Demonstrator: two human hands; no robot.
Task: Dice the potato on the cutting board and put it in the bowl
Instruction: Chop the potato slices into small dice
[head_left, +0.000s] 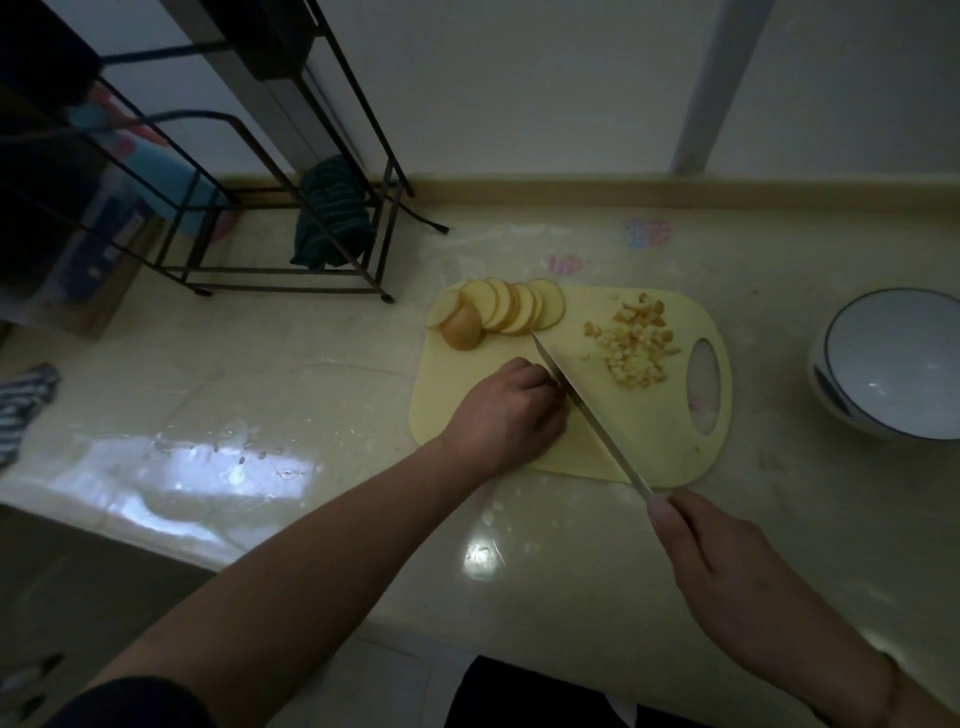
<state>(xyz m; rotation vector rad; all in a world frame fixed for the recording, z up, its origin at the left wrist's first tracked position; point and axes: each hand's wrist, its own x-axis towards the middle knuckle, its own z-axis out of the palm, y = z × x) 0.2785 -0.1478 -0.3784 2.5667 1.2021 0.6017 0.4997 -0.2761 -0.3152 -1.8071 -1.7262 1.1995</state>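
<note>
the dicing is partway done. on the yellow cutting board (649, 415) a fan of potato slices (498, 312) lies at the far left corner, and a heap of diced potato (631, 348) sits toward the right end, just beside the board's handle hole. the bowl (893, 364) stands on the bench off the right end of the board, apart from it, and looks empty.

the left hand (506, 410) rests near the board's left edge with fingers curled down against the knife; whatever it steadies is hidden under the hand, so i cannot tell if it holds a slice. the right hand (743, 577) grips the handle of the knife (587, 410) at the near edge of the board, the blade running diagonally up toward the slices.

judging by this, the step in hand is cutting more slices into cubes. the next move calls for a steady downward cut close to the left fingertips, keeping them tucked back from the edge. the remaining slices still need dicing before anything goes to the bowl.
</note>
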